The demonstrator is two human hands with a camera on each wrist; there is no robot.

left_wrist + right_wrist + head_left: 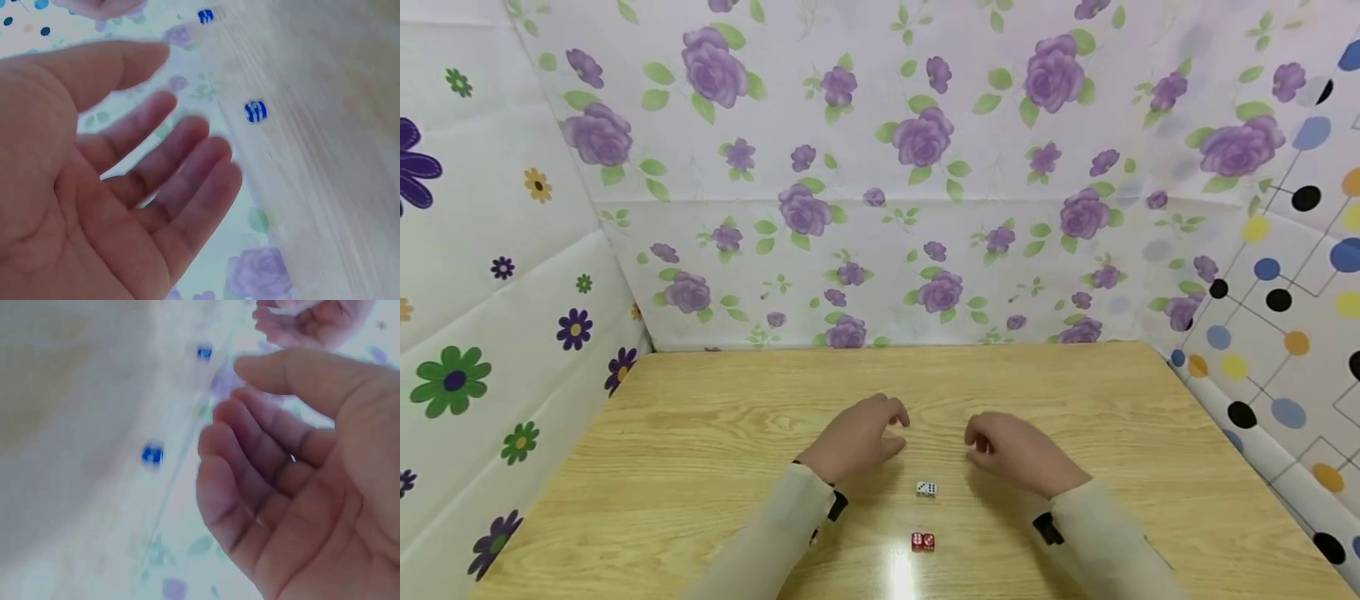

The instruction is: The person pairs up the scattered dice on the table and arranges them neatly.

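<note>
Both hands hover over the wooden table with nothing in their grasp. My left hand (861,437) has its fingers loosely bent, the thumb apart from them. Across a gap, my right hand (1022,450) mirrors it with relaxed, curved fingers. Two white dice (927,489) with dark pips sit side by side below and between the hands. Nearer the front are two red dice (922,542), also side by side. In the left wrist view a small blue cube with pale marks (255,111) lies beyond the fingertips; a similar blue cube (152,454) appears in the right wrist view.
The wooden table (700,450) meets a wall sheet with purple roses (925,137) at its back edge. A daisy-patterned sheet (452,283) lines the left side, and a dotted sheet (1285,367) the right. Dark bands (1048,528) circle the wrists.
</note>
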